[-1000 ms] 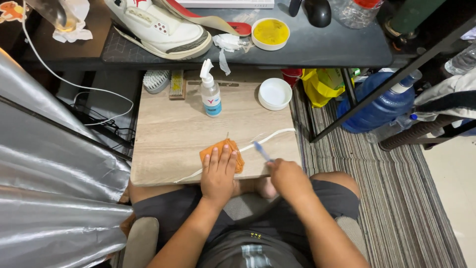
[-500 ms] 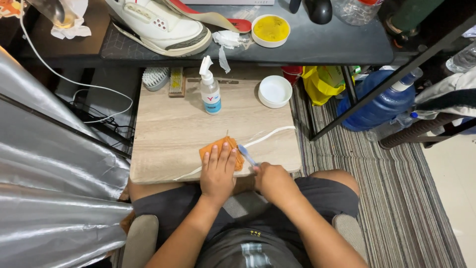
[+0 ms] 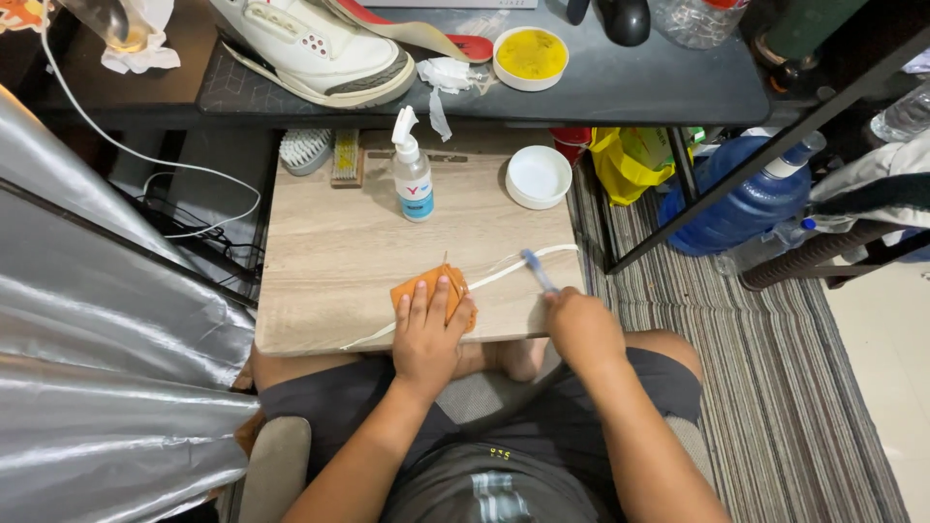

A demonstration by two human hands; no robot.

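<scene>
The head view looks down on a white shoelace (image 3: pixel 504 273) lying across the near part of a small wooden table (image 3: pixel 329 261). The left hand (image 3: pixel 426 334) presses flat, fingers stretched, on an orange cloth (image 3: pixel 415 287) that covers the lace. The right hand (image 3: pixel 579 324) is closed around a blue brush (image 3: pixel 537 269), its head touching the lace. Farther away stand a spray bottle (image 3: pixel 413 174) and a white bowl (image 3: pixel 539 176). On the dark desk beyond lies a white sneaker (image 3: pixel 315 48).
</scene>
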